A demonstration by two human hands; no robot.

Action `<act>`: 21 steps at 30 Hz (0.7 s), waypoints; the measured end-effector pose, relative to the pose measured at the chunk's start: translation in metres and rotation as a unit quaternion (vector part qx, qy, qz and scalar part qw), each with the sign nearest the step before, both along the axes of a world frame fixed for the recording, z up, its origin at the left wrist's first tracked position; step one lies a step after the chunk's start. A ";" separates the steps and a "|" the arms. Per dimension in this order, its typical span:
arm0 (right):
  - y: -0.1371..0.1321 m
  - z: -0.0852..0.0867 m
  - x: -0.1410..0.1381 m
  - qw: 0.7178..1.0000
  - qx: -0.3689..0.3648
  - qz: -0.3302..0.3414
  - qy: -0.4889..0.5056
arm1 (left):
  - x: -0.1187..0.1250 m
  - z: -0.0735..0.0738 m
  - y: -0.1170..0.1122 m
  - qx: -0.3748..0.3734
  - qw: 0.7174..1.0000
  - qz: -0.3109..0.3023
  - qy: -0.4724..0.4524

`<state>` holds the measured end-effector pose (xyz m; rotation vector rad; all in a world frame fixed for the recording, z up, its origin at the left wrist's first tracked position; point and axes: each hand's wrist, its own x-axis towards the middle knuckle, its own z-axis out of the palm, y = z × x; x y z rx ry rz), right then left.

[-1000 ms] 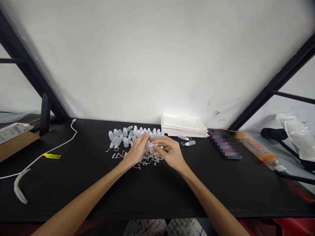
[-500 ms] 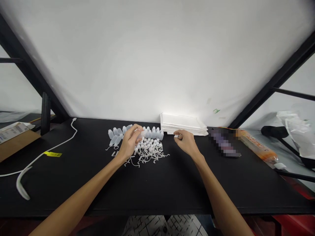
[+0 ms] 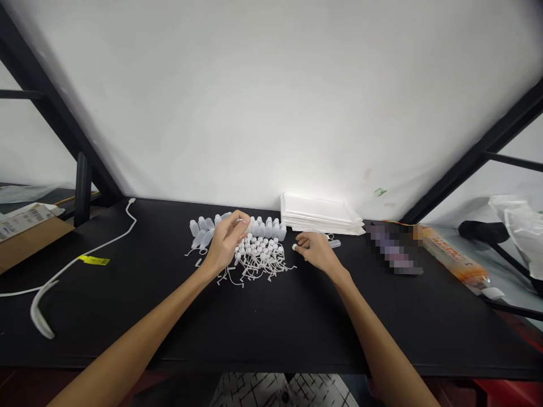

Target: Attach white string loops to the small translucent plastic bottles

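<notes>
My left hand is closed over the bottles, thumb and fingers curled around a small translucent plastic bottle that they mostly hide. My right hand pinches a small white cap by its fingertips, just above the black table. Between the hands lies a pile of white caps with thin straps. Behind the pile stands a row of small translucent bottles; several more bottles stand or lean left of my left hand. Another bottle lies partly hidden behind my right hand.
A stack of white padded envelopes rests against the wall. A white cable with a yellow tag runs along the left, near a cardboard box. To the right lie a pixelated item and an orange-and-clear package.
My right hand has shifted slightly left and down, bringing the white cap nearer the pile. A bottle now shows behind it. My left hand stays near the bottles. The view has shifted slightly.
</notes>
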<state>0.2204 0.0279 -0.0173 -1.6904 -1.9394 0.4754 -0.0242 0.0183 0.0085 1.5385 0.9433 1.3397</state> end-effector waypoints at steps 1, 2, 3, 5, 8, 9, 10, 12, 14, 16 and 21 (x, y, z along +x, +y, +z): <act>0.000 -0.001 0.000 1.000 0.002 -0.002 0.001 | 0.000 0.000 0.000 0.002 1.000 -0.001 -0.001; 0.000 -0.002 0.000 1.000 0.004 -0.001 -0.003 | 0.000 0.001 -0.001 0.004 1.000 -0.005 -0.002; 0.000 -0.003 -0.001 1.000 0.008 0.001 -0.010 | 0.001 0.002 -0.001 0.007 1.000 -0.009 -0.002; -0.001 -0.005 -0.005 0.999 0.020 0.001 -0.026 | 0.001 0.003 -0.002 0.014 1.000 -0.019 0.003; -0.002 -0.006 -0.011 0.999 0.029 0.007 -0.018 | 0.003 0.004 -0.003 0.016 0.999 -0.029 0.041; -0.003 -0.006 -0.013 1.000 0.024 0.016 -0.004 | 0.004 0.004 -0.003 0.012 0.998 -0.031 0.062; -0.003 -0.006 -0.014 0.999 0.017 0.024 0.013 | 0.004 0.004 -0.003 0.006 0.996 -0.035 0.084; -0.003 -0.007 -0.015 0.999 0.004 0.031 0.037 | 0.006 0.003 -0.004 -0.007 0.992 -0.046 0.117; -0.003 -0.007 -0.014 0.999 0.000 0.023 0.036 | 0.007 0.002 -0.004 -0.017 0.990 -0.058 0.131; -0.004 -0.007 -0.015 1.000 0.005 0.019 0.018 | 0.008 0.001 -0.005 -0.020 0.988 -0.066 0.139; -0.004 -0.006 -0.018 0.998 0.027 0.054 0.011 | 0.008 0.001 -0.005 -0.022 0.988 -0.064 0.141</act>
